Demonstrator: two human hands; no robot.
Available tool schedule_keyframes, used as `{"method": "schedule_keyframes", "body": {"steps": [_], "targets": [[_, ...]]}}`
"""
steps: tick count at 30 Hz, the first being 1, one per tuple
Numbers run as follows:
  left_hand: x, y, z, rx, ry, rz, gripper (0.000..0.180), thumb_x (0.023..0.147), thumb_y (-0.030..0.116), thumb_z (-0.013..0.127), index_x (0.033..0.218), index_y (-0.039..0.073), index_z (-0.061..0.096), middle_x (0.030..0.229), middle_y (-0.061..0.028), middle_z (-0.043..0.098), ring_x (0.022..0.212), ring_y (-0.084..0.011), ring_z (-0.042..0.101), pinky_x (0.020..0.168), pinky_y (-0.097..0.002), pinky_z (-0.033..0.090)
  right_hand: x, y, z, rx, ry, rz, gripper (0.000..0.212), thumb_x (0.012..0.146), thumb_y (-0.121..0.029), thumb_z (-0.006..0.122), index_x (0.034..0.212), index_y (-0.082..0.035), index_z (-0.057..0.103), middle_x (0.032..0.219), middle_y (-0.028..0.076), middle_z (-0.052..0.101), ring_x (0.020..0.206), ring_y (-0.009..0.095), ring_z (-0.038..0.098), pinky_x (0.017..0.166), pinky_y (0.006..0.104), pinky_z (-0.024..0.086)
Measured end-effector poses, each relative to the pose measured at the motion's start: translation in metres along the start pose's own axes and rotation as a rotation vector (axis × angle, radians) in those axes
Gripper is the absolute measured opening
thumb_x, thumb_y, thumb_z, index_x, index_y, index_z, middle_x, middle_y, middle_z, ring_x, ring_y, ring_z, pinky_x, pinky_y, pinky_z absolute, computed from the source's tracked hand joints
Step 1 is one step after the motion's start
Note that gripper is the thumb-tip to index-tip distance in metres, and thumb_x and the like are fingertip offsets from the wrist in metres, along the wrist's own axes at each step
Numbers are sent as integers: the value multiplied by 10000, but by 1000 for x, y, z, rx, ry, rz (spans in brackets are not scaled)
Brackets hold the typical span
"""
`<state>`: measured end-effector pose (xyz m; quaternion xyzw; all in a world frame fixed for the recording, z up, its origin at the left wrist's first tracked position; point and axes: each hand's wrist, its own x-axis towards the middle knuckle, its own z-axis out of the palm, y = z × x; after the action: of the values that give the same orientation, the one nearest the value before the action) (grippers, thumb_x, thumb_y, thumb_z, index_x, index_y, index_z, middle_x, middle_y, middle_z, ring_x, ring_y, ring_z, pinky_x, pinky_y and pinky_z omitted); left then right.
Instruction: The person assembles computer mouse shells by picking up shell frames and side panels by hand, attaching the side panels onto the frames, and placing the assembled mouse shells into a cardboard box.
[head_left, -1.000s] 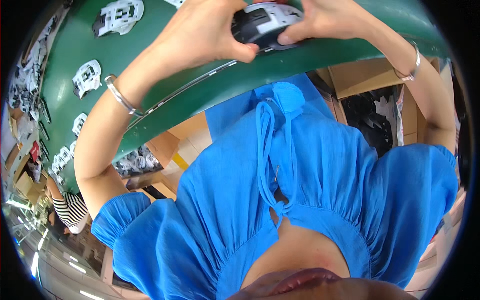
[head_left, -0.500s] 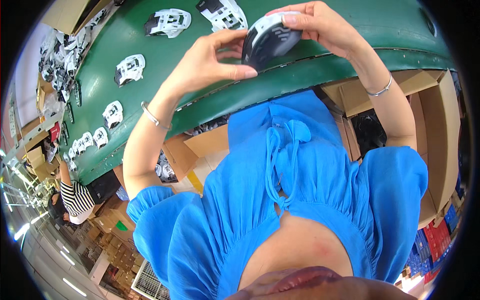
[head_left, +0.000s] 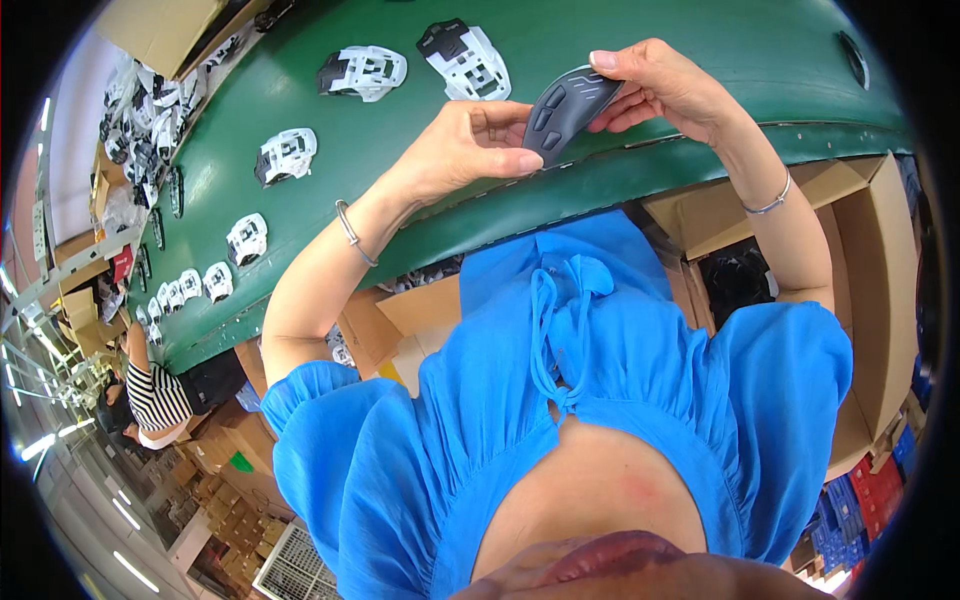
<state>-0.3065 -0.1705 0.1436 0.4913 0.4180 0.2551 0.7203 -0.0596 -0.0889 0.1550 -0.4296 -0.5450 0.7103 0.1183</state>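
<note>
Shell (head_left: 572,112), curved and dark grey with oblong features, is grasped between both hands (head_left: 462,150).

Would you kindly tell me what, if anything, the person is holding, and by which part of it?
A dark grey curved part, held at both ends: the left hand at the lower-left end, the right hand at the upper-right end.
</note>
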Motion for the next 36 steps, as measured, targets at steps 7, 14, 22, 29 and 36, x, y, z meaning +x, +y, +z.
{"method": "schedule_keyframes", "body": {"steps": [7,14,22,29,36], "targets": [[17,6,-4,103,219,252,602,801,221,734,1295,-33,500,1194,-114,588,1076,-152,569,928,-304,473,-1,1,-38,96,166,-192,389,851,-266,675,1113,19,638,1000,75,666,908,131,621,839,251,478],[61,0,-17,1304,854,591,725,733,468,720,1291,61,500,1360,-235,391,1297,-422,305,1063,-564,235,12,62,-154,-701,1376,-513,533,781,-380,721,1143,-1,624,1058,169,667,977,270,634,873,338,463],[21,-18,-72,1326,918,77,804,689,480,698,1345,91,444,1366,-272,386,1299,-445,328,1105,-574,130,22,40,-135,-1050,1354,-531,506,776,-263,728,1219,-68,581,1305,158,520,1242,314,436,1050,412,318],[-65,-38,-139,1323,875,108,788,664,341,742,1343,72,446,1393,-245,379,1310,-381,352,1122,-523,175,115,-124,-40,-797,824,-1115,266,818,-110,673,1084,-101,674,987,85,678,899,225,626,805,318,493],[-105,-50,-150,1208,1061,266,845,772,374,715,1436,62,296,1474,-181,298,1384,-356,230,1142,-477,94,239,-204,-64,-1808,948,-918,131,676,-82,562,735,-40,671,757,168,635,753,341,611,699,427,509]]}}
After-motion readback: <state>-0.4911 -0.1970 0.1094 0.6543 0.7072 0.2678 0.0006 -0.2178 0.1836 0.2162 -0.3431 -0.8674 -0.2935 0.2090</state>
